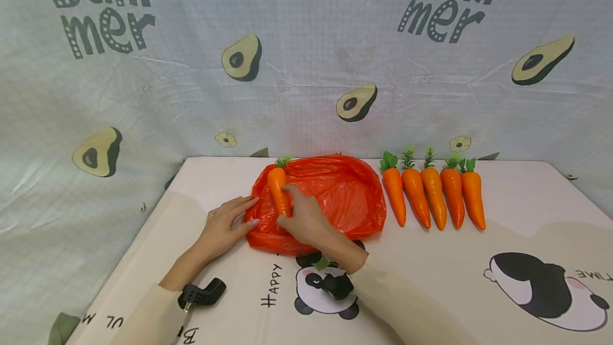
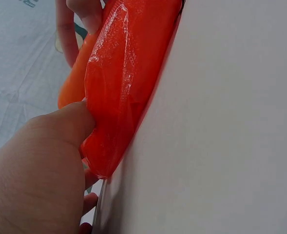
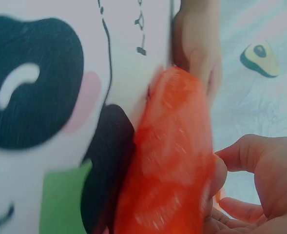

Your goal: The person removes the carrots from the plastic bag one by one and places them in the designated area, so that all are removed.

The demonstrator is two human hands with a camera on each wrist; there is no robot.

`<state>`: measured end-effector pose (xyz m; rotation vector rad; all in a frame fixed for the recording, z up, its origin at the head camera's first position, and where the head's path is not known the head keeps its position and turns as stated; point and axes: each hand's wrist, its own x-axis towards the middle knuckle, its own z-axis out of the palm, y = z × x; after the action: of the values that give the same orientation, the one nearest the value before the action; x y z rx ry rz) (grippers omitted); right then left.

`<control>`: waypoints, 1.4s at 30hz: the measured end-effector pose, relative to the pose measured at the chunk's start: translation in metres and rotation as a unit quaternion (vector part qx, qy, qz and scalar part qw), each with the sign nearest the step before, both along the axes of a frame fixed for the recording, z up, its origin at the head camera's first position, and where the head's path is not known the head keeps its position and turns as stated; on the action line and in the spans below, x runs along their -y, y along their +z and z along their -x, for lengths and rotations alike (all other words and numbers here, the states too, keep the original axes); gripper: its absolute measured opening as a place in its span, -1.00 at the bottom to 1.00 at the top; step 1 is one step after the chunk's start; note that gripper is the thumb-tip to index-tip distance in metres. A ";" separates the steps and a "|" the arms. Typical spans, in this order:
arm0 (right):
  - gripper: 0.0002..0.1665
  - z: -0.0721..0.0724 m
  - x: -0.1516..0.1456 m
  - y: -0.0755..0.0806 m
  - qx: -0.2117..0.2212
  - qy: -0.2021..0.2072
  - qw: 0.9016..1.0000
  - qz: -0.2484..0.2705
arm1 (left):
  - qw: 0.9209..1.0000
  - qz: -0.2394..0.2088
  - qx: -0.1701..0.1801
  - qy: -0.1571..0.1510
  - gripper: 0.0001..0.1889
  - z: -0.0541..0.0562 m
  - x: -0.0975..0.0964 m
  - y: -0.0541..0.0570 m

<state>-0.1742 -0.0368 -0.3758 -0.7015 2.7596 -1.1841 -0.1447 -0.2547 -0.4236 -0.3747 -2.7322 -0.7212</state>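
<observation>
A red plastic bag [image 1: 351,204] lies spread with its mouth up on the table. Inside its left part is an orange toy carrot [image 1: 278,182], its green top at the far rim. My right hand [image 1: 306,217] reaches over the near rim and holds the carrot around its lower half. In the right wrist view, the bag's side [image 3: 170,161] hides part of those fingers. My left hand [image 1: 225,228] touches the bag's left edge, fingers extended and spread. In the left wrist view, its thumb [image 2: 72,122] lies against the red plastic.
To the right of the bag, several carrots [image 1: 433,196] lie side by side, leafy tops toward the back. The table [image 1: 421,281] bears panda prints and lettering. Behind it hangs a cloth [image 1: 297,25] printed with avocados. A black strap [image 1: 203,293] is on my left wrist.
</observation>
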 end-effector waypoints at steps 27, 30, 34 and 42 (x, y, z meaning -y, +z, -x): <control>-0.22 0.013 -0.077 0.020 -0.041 -0.034 0.998 0.026 | 1.000 -0.001 0.000 0.008 -0.43 0.003 -0.006 0.000; -0.21 0.016 -0.089 0.018 -0.035 -0.042 0.998 0.022 | 1.000 0.001 -0.001 0.009 -0.43 0.004 -0.007 0.000; -0.22 0.020 -0.103 0.015 -0.036 -0.060 0.998 0.012 | 1.000 0.003 -0.002 0.011 -0.43 0.005 -0.009 0.000; -0.25 0.028 -0.125 0.017 -0.041 -0.076 0.996 0.020 | 1.000 -0.003 0.000 0.016 -0.42 0.004 -0.010 0.000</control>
<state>-0.2024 0.0885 -0.3591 -0.5653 2.9102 -1.2685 -0.1492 -0.2448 -0.4236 -0.3300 -2.7293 -0.7218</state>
